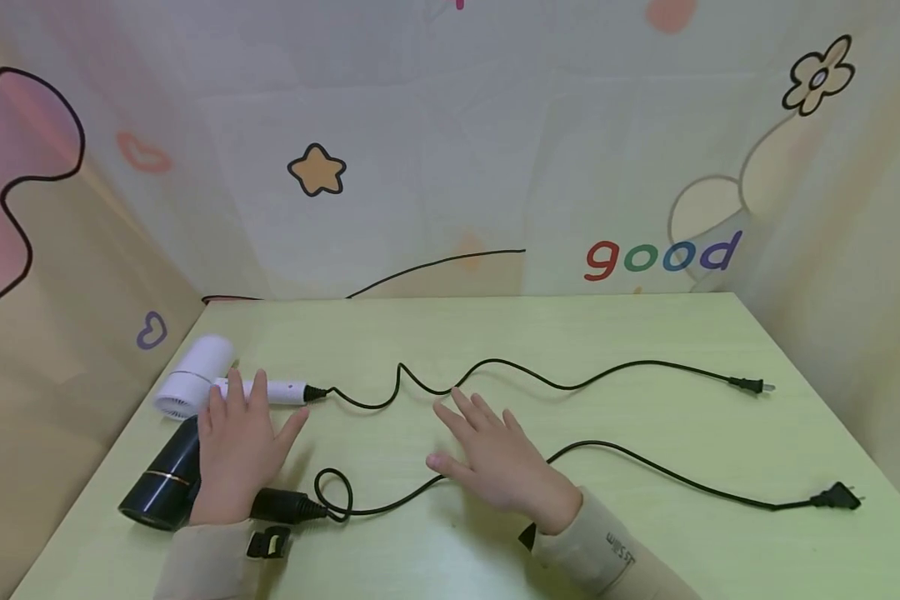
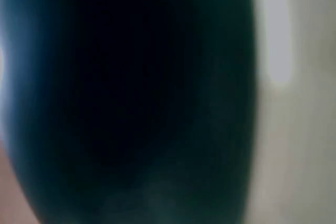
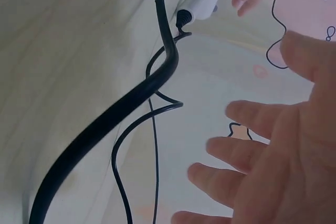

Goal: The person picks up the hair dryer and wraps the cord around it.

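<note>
A white hair dryer (image 1: 205, 363) lies at the table's left, its handle pointing right. Nearer me is a black hair dryer (image 1: 167, 479), partly hidden under my left hand (image 1: 237, 454). That hand is spread over the black dryer, and its fingertips overlap the white handle in the head view. In the left wrist view the black dryer (image 2: 136, 98) is a dark blur close to the lens. My right hand (image 1: 506, 467) hovers with fingers spread over the black dryer's cord (image 1: 397, 505). In the right wrist view its fingers (image 3: 252, 119) hold nothing.
The white dryer's cord (image 1: 570, 387) runs wavy across the table to a plug (image 1: 746, 385) at the right. Nearer me, the other black plug (image 1: 836, 497) lies by the right edge. A patterned curtain (image 1: 435, 150) stands behind the table (image 1: 645, 325) and along its sides.
</note>
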The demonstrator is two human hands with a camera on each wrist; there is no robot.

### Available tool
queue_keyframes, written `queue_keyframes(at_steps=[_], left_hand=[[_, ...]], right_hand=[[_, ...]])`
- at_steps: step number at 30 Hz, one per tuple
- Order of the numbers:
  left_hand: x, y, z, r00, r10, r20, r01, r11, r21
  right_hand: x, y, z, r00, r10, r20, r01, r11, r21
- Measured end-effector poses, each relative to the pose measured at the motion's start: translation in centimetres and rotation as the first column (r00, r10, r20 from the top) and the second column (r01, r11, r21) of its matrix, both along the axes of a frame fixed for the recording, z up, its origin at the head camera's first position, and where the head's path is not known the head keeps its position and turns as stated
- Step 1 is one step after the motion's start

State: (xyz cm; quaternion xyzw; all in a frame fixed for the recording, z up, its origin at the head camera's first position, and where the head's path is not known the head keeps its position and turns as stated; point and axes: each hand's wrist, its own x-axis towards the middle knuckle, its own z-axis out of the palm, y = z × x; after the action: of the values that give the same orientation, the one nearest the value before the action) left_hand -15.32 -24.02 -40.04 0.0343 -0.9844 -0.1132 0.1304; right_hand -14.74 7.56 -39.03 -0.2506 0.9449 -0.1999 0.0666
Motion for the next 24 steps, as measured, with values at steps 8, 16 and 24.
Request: queue_keyframes(at_steps=[8, 16, 24], left_hand=[[0.7, -2.9, -1.1, 0.993, 0.098, 0.064, -0.098, 0.995, 0.000], [1.0, -4.7, -1.8, 0.971, 0.180, 0.160, -0.184, 0.983, 0.008], [0.9, -6.3, -1.1, 0.881, 0.293, 0.372, -0.324, 0.946, 0.022]], right_hand=[[0.3, -0.1, -0.4, 0.993, 0.021, 0.120, -0.033, 0.995, 0.098], [0.4, -0.2, -0.8, 0.987, 0.019, 0.157, -0.045, 0.986, 0.163], [0.7, -0.6, -1.1, 0.993, 0.073, 0.093, -0.093, 0.968, 0.232]])
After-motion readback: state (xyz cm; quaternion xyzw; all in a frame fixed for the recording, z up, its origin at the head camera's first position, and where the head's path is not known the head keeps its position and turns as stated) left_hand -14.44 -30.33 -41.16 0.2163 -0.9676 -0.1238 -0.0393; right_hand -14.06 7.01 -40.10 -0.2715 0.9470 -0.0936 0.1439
